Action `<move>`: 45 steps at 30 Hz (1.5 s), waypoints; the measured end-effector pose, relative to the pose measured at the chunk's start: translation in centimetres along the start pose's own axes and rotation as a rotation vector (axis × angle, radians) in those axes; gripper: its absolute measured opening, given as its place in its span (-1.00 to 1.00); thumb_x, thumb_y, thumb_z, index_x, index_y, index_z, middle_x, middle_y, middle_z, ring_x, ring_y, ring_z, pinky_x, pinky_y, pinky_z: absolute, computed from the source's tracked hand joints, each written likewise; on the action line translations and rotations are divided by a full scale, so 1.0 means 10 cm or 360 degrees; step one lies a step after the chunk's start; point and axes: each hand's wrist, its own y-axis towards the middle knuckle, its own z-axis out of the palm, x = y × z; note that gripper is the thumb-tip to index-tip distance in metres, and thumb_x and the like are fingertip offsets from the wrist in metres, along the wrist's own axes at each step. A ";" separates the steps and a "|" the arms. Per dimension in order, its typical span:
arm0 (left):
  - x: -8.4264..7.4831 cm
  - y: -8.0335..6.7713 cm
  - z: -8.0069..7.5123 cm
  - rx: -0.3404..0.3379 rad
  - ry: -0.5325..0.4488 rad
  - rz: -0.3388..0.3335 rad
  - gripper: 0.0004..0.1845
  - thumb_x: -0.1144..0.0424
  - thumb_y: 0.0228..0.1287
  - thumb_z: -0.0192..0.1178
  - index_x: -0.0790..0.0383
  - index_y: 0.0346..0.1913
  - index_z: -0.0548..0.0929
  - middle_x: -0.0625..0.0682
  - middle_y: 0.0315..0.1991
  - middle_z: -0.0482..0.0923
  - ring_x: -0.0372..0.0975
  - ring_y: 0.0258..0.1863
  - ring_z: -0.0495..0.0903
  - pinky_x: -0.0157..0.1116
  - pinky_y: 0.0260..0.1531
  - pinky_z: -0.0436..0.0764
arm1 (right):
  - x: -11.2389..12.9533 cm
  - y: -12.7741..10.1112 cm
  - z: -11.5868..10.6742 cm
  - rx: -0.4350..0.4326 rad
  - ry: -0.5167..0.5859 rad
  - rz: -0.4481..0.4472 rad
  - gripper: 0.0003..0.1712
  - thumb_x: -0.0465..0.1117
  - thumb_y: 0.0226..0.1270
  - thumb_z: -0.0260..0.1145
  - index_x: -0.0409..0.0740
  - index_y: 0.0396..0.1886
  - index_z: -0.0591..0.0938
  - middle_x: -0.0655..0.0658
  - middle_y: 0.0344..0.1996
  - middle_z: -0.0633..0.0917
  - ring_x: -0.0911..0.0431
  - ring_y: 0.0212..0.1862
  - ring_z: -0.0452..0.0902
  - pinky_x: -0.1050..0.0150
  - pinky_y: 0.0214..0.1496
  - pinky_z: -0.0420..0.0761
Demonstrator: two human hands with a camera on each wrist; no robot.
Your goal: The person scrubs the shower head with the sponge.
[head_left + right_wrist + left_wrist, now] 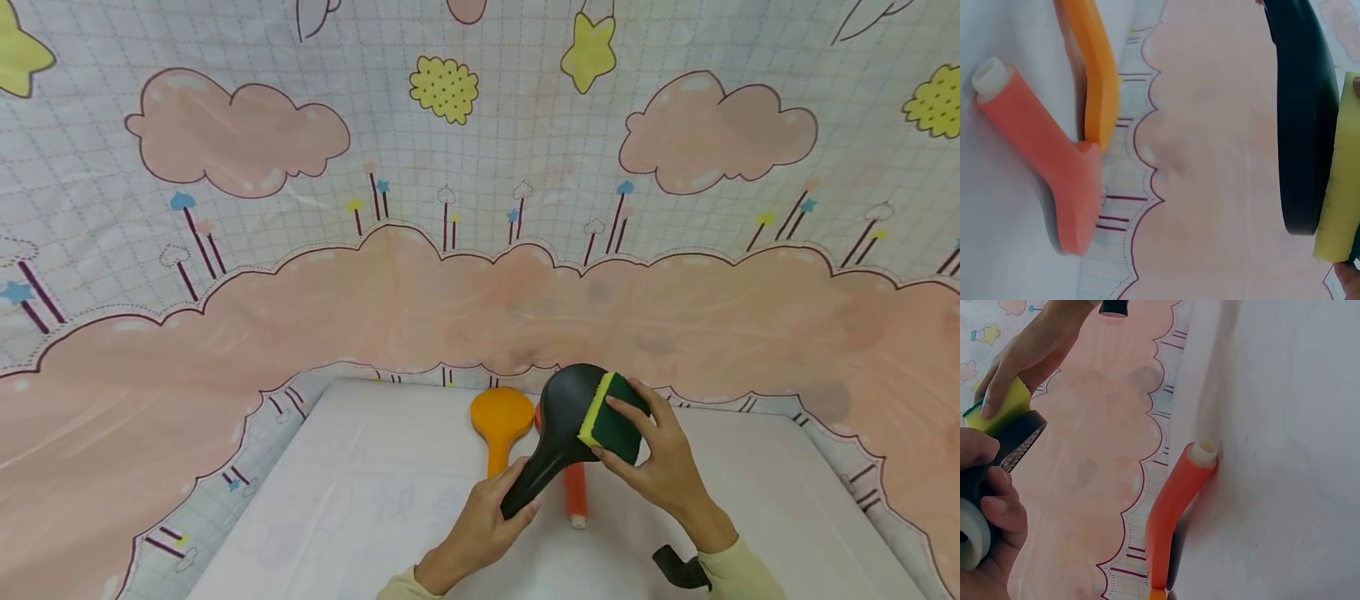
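My left hand [487, 521] grips the handle of a black spoon-shaped ladle [558, 429], lifted above the white table [360, 517]. My right hand [660, 462] holds a yellow and green sponge [611, 421] pressed against the ladle's bowl. In the left wrist view the left hand [988, 506] curls round the black handle [1016, 440], and the sponge [1000, 406] sits under the right hand's fingers [997, 381]. The right wrist view shows the ladle's rim [1300, 119] edge-on with the sponge [1338, 181] behind it.
An orange paddle spoon [501, 425] lies on the table near its far edge. A red-orange utensil with a white tip [575, 493] lies beside it, partly hidden under the ladle. A cartoon cloud cloth [450, 292] hangs behind the table.
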 end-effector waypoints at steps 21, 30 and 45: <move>-0.04 -0.04 -0.02 0.0125 0.0059 -0.0094 -0.39 0.11 0.43 0.14 0.34 0.41 0.33 0.16 0.28 0.52 -0.19 -0.02 0.61 -0.23 0.10 0.63 | -0.10 0.00 0.05 -0.0007 -0.0013 0.0143 -0.17 -0.24 -0.23 0.63 -0.09 0.19 0.58 -0.32 0.36 0.38 -0.27 0.26 0.35 -0.22 -0.11 0.65; -0.05 0.02 0.01 0.0101 0.0056 -0.0103 -0.40 0.12 0.42 0.15 0.30 0.41 0.33 0.12 0.22 0.57 -0.23 -0.07 0.59 -0.28 0.06 0.63 | 0.05 -0.01 0.08 0.0032 -0.0029 0.0061 -0.14 -0.19 -0.28 0.67 -0.05 0.18 0.59 -0.35 0.36 0.36 -0.22 0.29 0.32 -0.16 -0.06 0.65; -0.06 0.06 0.02 0.0075 0.0042 -0.0072 -0.36 0.00 0.44 0.10 0.31 0.42 0.32 0.12 0.19 0.59 -0.26 -0.09 0.58 -0.31 0.02 0.64 | 0.20 -0.02 0.10 0.0101 -0.0068 -0.0088 -0.30 0.30 0.13 0.39 0.03 0.17 0.60 -0.30 0.37 0.36 -0.20 0.32 0.29 -0.16 -0.01 0.64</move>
